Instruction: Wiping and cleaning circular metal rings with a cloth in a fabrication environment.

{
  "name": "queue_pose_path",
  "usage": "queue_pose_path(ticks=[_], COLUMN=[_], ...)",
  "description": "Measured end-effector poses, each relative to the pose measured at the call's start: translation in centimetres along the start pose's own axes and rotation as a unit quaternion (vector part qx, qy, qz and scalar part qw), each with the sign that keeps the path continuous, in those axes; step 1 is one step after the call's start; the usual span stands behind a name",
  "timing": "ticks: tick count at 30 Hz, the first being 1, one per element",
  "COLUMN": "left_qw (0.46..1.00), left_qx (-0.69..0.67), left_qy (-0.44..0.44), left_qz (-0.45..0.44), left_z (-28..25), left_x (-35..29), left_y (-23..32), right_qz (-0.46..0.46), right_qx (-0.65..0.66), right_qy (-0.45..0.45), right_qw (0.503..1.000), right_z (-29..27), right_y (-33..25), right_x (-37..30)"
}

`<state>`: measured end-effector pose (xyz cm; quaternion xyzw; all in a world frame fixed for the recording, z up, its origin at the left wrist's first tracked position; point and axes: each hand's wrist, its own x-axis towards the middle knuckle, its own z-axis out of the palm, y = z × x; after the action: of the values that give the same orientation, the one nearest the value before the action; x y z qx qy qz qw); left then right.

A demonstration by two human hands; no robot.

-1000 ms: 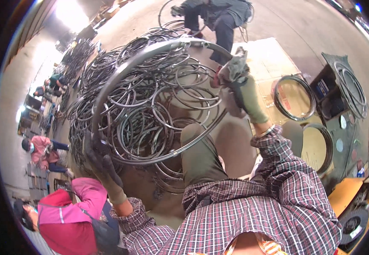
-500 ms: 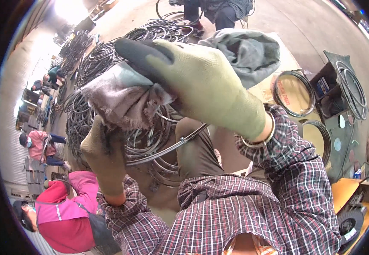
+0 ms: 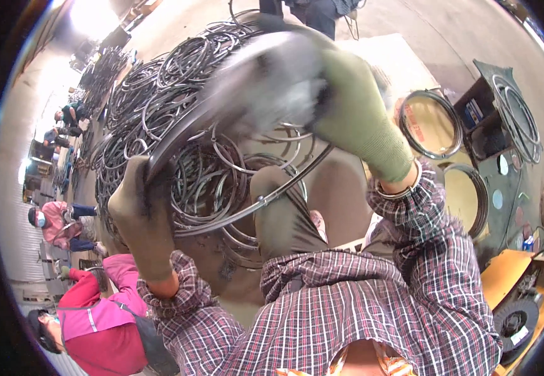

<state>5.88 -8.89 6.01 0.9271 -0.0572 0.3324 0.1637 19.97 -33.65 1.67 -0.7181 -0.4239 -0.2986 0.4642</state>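
A thin, dark, shiny hoop [image 3: 265, 202] is held up in front of me above my knees. My left hand [image 3: 139, 216], in a greenish work glove with dark fingertips, is closed around the hoop's left side. On the far side, my right hand [image 3: 363, 109], gloved alike, presses a greyish cloth [image 3: 278, 78] against the hoop. Motion smears the cloth and the right fingertips, so the exact grip there is blurred. The hoop's near side curves across over my leg.
A big heap of similar hoops [image 3: 159, 94] lies ahead and to the left. At right, more hoops [image 3: 432, 150] lie on cardboard, near a dark open box [image 3: 488, 122] and a yellow wheeled machine [image 3: 504, 276]. A co-worker in pink [image 3: 99, 316] sits close at left; others are farther off.
My right hand has moved slightly up and right, with the cloth shifting along the hoop's far side. The left hand has moved slightly left, and more of the hoop shows beside it.
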Motion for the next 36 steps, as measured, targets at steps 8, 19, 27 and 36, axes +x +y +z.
queue_pose_path(ticks=[8, 19, 27, 36], left_qw=[0.999, 0.984, 0.957, 0.995], left_qx=[-0.001, 0.154, -0.203, -0.007], left_qy=[0.029, 0.08, 0.106, 0.071], left_qz=[-0.024, -0.029, -0.18, 0.065], left_z=[0.3, -2.0, -3.6, -2.7], left_x=[0.5, -2.8, -4.6, -0.7], left_y=[-3.0, -7.3, -3.2, 0.1], right_qz=[0.22, 0.517, 0.307, 0.234], right_qx=[0.071, 0.341, 0.149, 0.183], right_qy=[0.066, 0.043, 0.052, -0.003], right_qw=[0.971, 0.784, 0.939, 0.955], right_z=[2.4, 15.9, 6.5, -0.3], right_y=[9.2, 8.3, 19.3, 9.7], right_x=[-6.2, -19.5, -16.5, -4.2])
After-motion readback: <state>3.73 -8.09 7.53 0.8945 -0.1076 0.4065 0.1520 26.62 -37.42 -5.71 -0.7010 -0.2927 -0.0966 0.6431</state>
